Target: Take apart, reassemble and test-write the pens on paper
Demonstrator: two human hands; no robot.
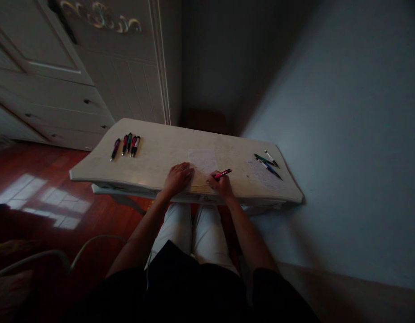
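Observation:
A sheet of paper [203, 158] lies on the pale table in front of me, its upper part covered in faint marks too small to read. My right hand [219, 183] is closed around a pink and black pen [224, 173], the tip pointing down at the lower right of the sheet. Flat on the paper's left edge rests my left hand [179, 176], its fingers stretched out and a ring on one of them. It holds nothing.
Several pens [129, 143] lie at the table's left end. To the right, more pens [267, 165] lie on and beside a second marked sheet [266, 179]. A wall [345, 134] borders the right end; a white cabinet [126, 67] stands behind at left.

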